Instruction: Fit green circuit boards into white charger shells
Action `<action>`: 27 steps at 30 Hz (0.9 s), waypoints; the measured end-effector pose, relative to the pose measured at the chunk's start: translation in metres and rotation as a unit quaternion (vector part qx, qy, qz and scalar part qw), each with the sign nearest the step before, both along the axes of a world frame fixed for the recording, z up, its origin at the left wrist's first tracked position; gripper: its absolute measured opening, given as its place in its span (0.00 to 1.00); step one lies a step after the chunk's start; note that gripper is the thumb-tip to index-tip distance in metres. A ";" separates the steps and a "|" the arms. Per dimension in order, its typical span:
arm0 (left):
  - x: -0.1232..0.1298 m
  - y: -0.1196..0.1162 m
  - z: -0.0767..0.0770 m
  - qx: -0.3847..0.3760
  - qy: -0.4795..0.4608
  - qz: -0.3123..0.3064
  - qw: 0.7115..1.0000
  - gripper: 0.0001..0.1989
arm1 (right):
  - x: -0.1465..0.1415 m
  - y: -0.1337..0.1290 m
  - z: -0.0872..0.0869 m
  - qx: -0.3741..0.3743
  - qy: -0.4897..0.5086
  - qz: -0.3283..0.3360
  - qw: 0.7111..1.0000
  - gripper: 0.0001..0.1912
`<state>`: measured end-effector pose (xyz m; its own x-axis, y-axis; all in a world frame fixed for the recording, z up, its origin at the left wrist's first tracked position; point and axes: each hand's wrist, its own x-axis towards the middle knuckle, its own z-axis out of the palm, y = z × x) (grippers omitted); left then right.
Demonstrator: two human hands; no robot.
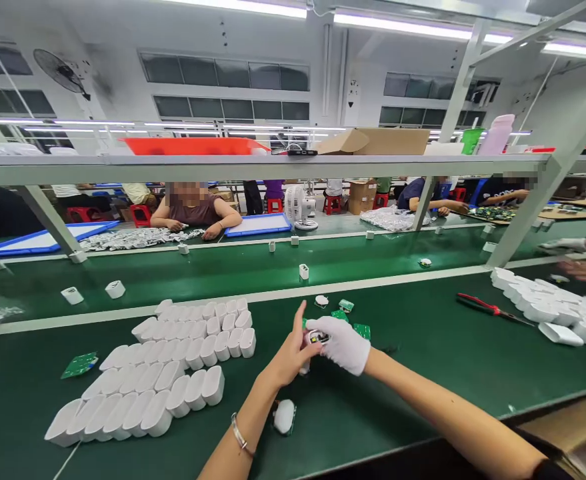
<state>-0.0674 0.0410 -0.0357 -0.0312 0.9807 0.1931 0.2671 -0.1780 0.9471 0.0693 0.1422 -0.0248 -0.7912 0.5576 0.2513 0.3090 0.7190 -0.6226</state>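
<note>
Near the middle of the green bench, my bare left hand (289, 355) and my gloved right hand (341, 343) meet around a small white housing (317, 338) with dark and yellow parts showing inside. Fingers of both hands press on it. Just beyond them lie a round white piece (321, 301) and green circuit boards (361, 331). Closer to me, a white oval piece (285, 417) rests on the bench. Rows of white oval housings (157, 380) stand to the left, beside a separate green board (79, 365).
Red-handled pliers (493, 308) and more white housings (547, 300) lie at the right, near another person's hands. A conveyor (243, 267) carrying small white units runs behind the bench. Metal posts (547, 180) hold a shelf overhead. A person (193, 210) sits across.
</note>
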 end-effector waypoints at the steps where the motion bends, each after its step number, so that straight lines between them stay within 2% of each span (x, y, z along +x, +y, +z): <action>1: -0.005 -0.002 0.005 -0.010 0.055 0.065 0.996 0.37 | -0.006 0.019 0.003 0.000 -0.012 -0.011 1.000 0.11; 2: -0.011 -0.004 0.010 -0.017 0.123 0.140 0.982 0.32 | -0.010 0.042 0.007 0.001 -0.024 -0.029 0.999 0.09; 3: -0.018 -0.007 0.014 -0.024 0.201 0.217 0.955 0.26 | -0.012 0.067 0.012 0.003 -0.037 -0.055 0.998 0.09; 5: -0.035 -0.017 0.021 -0.052 0.352 0.326 0.876 0.16 | -0.015 0.123 0.023 0.008 -0.071 -0.127 0.989 0.11; 6: -0.044 -0.024 0.024 -0.080 0.412 0.353 0.836 0.14 | -0.015 0.149 0.027 0.010 -0.091 -0.166 0.982 0.13; 8: -0.057 -0.037 0.025 -0.158 0.485 0.362 0.780 0.22 | -0.016 0.192 0.031 0.008 -0.133 -0.230 0.964 0.15; 9: -0.062 -0.043 0.024 -0.194 0.506 0.370 0.755 0.28 | -0.016 0.206 0.030 0.009 -0.152 -0.253 0.956 0.16; 11: -0.069 -0.048 0.022 -0.239 0.525 0.373 0.727 0.33 | -0.017 0.216 0.022 0.023 -0.172 -0.273 0.946 0.19; 13: -0.072 -0.045 0.021 -0.256 0.528 0.368 0.722 0.33 | -0.020 0.208 0.012 0.054 -0.170 -0.247 0.952 0.25; 16: -0.075 -0.034 0.020 -0.262 0.516 0.351 0.736 0.28 | -0.031 0.180 -0.002 0.090 -0.168 -0.104 0.976 0.31; 18: -0.074 -0.029 0.019 -0.249 0.502 0.323 0.763 0.24 | -0.041 0.163 -0.008 0.085 -0.190 0.005 0.978 0.29; 21: -0.067 -0.024 0.011 -0.212 0.484 0.269 0.805 0.21 | -0.050 0.151 -0.013 0.061 -0.224 0.098 0.968 0.23; 24: -0.058 -0.020 0.002 -0.191 0.479 0.251 0.819 0.26 | -0.046 0.151 -0.012 0.046 -0.223 0.119 0.966 0.28; 27: -0.054 -0.014 -0.004 -0.195 0.440 0.236 0.844 0.31 | -0.036 0.150 -0.013 0.047 -0.211 0.062 0.974 0.28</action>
<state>-0.1213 0.0270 -0.0401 -0.4493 0.8933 0.0098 0.8517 0.4250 0.3065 0.0328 0.2927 -0.0376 -0.8948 0.4415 -0.0662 0.4307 0.8149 -0.3879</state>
